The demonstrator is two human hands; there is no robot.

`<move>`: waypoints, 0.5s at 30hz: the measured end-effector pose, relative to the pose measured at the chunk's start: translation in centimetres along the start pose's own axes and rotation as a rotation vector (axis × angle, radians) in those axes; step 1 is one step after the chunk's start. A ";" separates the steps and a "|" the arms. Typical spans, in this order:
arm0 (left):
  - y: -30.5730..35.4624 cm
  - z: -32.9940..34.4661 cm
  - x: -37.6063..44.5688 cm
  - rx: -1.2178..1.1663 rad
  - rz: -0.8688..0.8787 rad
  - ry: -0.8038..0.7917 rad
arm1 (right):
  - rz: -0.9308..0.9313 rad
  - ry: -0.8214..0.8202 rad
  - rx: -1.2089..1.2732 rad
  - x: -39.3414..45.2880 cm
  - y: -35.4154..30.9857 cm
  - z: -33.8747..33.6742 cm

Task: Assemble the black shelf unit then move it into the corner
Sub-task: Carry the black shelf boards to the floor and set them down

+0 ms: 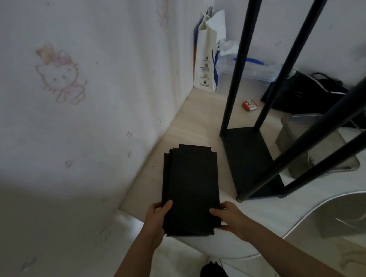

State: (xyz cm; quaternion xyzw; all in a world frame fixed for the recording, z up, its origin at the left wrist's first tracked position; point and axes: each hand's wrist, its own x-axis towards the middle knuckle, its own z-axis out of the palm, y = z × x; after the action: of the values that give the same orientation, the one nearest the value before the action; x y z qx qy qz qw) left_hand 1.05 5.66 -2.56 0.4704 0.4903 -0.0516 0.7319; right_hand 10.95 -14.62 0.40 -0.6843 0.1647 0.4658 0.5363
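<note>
A stack of black shelf panels (191, 186) with notched corners is held above the floor at centre frame. My left hand (158, 216) grips its near left edge, thumb on top. My right hand (228, 217) grips the near right edge, thumb across the top panel. To the right stands the black shelf frame, its bottom shelf (250, 161) on the floor and four long black poles (237, 61) rising from its corners toward the camera.
A white wall with cartoon cat drawings (59, 74) runs along the left. The far corner holds a white paper bag (208, 53) and clear plastic boxes (249, 69). A small red box (250, 105), a black bag (303, 93), a grey bin (312, 146) and a round metal basin (350, 213) lie right.
</note>
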 end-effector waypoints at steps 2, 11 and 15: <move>-0.5 -0.7 -0.7 -0.011 0.011 -0.036 | 0.001 0.017 0.043 -0.8 1.0 0.3; -3.6 -4.7 -5.5 -0.043 0.012 -0.108 | -0.021 0.106 0.089 -4.4 7.8 2.9; -5.8 -6.1 -7.8 -0.016 0.014 -0.155 | -0.067 0.152 0.101 -6.4 11.5 3.5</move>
State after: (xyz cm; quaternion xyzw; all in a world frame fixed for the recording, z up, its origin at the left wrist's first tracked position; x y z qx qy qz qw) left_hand -10.12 4.00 -0.74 0.4627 0.4294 -0.0790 0.7716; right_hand -2.31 -17.54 -1.06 -0.6950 0.2052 0.3855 0.5712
